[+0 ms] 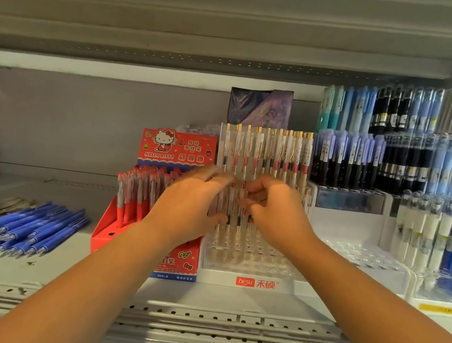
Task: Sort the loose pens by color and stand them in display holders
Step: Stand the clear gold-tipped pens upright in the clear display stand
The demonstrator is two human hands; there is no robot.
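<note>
My left hand point(193, 198) and right hand point(276, 209) both curl round a few frosted pens point(236, 200), upright, tips down, just above the clear holder point(249, 275) and its empty front holes. Loose blue pens point(27, 228) lie flat left of the holder, nearer my left hand.

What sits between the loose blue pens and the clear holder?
A red Hello Kitty box of red pens, shown in the head view.

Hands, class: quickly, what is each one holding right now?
Left hand: grips a bunch of clear pens over the clear holder.
Right hand: pinches pens of that same bunch.
</note>
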